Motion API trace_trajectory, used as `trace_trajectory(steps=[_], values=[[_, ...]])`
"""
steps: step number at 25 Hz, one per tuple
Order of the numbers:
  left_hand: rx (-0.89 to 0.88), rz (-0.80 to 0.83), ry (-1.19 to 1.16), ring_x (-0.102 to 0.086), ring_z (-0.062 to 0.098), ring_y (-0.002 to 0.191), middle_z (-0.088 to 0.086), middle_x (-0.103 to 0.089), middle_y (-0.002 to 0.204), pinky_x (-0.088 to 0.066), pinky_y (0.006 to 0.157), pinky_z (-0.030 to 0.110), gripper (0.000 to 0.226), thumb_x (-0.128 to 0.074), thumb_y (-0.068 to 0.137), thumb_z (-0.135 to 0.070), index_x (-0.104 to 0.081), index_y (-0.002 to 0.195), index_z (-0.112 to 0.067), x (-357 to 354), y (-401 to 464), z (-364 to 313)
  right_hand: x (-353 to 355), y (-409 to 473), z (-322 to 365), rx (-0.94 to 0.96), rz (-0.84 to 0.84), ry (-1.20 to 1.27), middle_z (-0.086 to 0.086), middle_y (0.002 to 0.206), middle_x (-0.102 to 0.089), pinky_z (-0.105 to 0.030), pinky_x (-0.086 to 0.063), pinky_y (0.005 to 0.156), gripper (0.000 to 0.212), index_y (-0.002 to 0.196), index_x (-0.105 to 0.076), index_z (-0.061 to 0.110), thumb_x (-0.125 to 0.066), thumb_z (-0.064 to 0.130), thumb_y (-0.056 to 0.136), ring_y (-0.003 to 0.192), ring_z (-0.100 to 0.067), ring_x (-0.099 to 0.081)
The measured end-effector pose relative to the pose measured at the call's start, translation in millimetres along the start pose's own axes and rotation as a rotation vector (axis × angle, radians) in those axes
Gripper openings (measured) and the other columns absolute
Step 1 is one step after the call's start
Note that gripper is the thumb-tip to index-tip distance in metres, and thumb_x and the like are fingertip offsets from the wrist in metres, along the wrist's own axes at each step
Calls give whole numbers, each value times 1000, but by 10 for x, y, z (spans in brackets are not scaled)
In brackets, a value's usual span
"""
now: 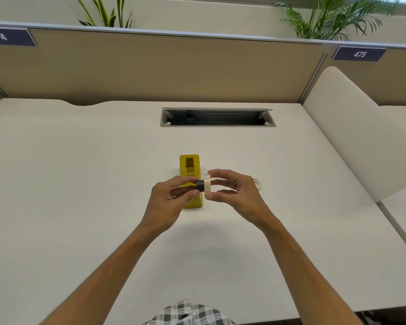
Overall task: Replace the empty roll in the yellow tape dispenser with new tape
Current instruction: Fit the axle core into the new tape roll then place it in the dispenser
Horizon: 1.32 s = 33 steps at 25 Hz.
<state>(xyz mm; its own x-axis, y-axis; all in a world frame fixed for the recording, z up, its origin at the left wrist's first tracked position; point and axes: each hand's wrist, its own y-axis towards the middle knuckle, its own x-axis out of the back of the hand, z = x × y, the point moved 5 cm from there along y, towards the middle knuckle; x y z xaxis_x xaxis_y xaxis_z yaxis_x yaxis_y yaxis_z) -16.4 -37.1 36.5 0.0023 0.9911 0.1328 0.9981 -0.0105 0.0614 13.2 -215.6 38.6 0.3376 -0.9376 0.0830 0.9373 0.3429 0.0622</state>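
The yellow tape dispenser [189, 168] lies on the white desk, its open slot facing up and its near end hidden behind my fingers. Above it, my left hand [168, 202] pinches a black spindle hub [200, 185]. My right hand [234, 192] grips a pale tape roll [207, 186] edge-on. The hub's tip meets the roll's centre hole. Another whitish ring [258, 182] lies on the desk just behind my right hand, mostly hidden.
A grey cable slot [217, 117] is recessed in the desk behind the dispenser. A beige partition [150, 69] runs along the back, and a white side divider [352, 127] stands at the right. The desk's front edge is near my checked shirt [188, 313].
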Motion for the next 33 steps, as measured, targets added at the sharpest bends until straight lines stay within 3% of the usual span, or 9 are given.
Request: trace_trajectory(steps=[7,10,13,16,21,25,30,33], values=[[-76,18,9,-68,16,100,3,-72,108,-54,87,25,28,-68,83,-1,-71,110,-9,-41,13,-34,-59,4,34,-1,-4,20,4,107,-73,-16,-53,79,52,116,-67,25,-87,17,68,103,-12,-67],[-68,-2,-8,-68,13,100,1,-72,108,-53,84,20,30,-68,83,0,-71,111,-11,-30,16,-12,-73,-24,55,-1,-59,-32,10,106,-72,-17,-54,80,52,112,-66,29,-89,28,65,103,-8,-67],[-63,-18,-32,-68,14,103,0,-73,108,-55,88,25,29,-69,83,-3,-71,111,-11,-32,11,3,-109,-89,140,43,-194,-223,21,101,-70,-13,-53,74,47,104,-67,34,-85,49,63,97,0,-66],[-63,-34,-26,-67,17,106,3,-71,112,-55,91,34,29,-68,85,-7,-69,113,-9,-33,15,24,-163,-171,277,172,-410,-530,15,88,-69,-19,-51,58,44,95,-69,29,-77,61,66,76,-3,-65],[-142,-47,19,-67,18,104,4,-71,109,-56,90,35,28,-65,85,3,-70,110,-8,-59,-6,6,-314,-210,366,118,-568,-884,11,75,-70,-27,-50,53,38,82,-70,26,-71,62,71,61,-9,-64],[-196,-77,63,-68,18,99,-2,-70,105,-57,85,31,33,-69,81,2,-68,111,-12,-75,-26,-26,-340,-161,341,51,-578,-894,9,73,-72,-29,-52,56,29,83,-70,25,-68,53,78,65,-13,-68],[-194,-30,200,-60,8,110,-8,-63,117,-54,82,19,60,-81,71,-17,-56,125,-25,-87,14,-22,-380,-152,312,47,-537,-834,7,74,-72,-33,-55,58,23,81,-70,23,-68,47,81,65,-13,-67],[-199,-25,200,-62,1,103,-10,-66,112,-54,84,18,55,-79,73,-13,-61,124,-23,-116,45,-16,-376,-154,283,35,-518,-757,8,75,-73,-35,-55,60,20,83,-70,24,-69,45,81,67,-11,-67]])
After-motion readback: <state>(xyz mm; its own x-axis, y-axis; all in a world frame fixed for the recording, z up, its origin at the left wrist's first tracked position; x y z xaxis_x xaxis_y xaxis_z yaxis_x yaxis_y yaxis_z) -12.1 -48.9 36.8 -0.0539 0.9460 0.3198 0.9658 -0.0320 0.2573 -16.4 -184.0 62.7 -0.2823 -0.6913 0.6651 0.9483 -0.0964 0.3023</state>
